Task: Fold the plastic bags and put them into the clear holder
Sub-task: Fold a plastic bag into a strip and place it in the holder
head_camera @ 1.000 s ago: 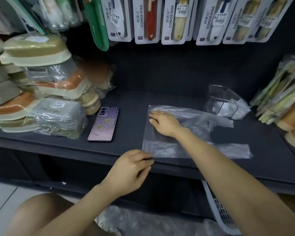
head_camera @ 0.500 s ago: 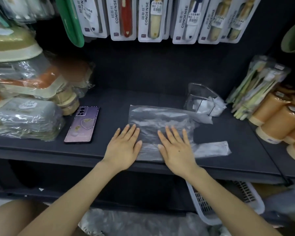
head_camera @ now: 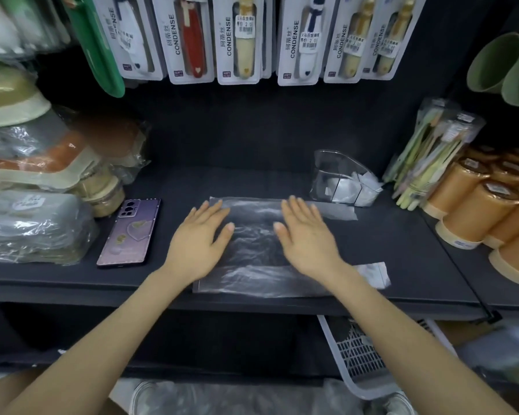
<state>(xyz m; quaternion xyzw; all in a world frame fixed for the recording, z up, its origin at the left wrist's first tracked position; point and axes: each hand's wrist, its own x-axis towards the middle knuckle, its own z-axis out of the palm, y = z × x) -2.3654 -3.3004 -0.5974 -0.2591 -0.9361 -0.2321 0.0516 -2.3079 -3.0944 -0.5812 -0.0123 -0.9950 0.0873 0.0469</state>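
A clear plastic bag (head_camera: 253, 244) lies spread flat on the dark shelf (head_camera: 402, 265), its two handles reaching to the right. My left hand (head_camera: 200, 241) presses flat on the bag's left edge with straight fingers. My right hand (head_camera: 306, 238) lies flat on the bag's right part, fingers straight and pointing away from me. The clear holder (head_camera: 339, 178) stands behind the bag at the right, and several folded bags sit inside it.
A purple phone (head_camera: 131, 232) lies left of the bag. Wrapped boxes (head_camera: 33, 223) are stacked at far left. Orange tubs (head_camera: 486, 211) and a pack of cutlery (head_camera: 429, 154) crowd the right. Carded goods (head_camera: 243, 40) hang above. A white basket (head_camera: 360, 354) sits below.
My left hand came up from the shelf's front edge and flattened on the bag. Both hands then slid away from me over the bag, smoothing it.
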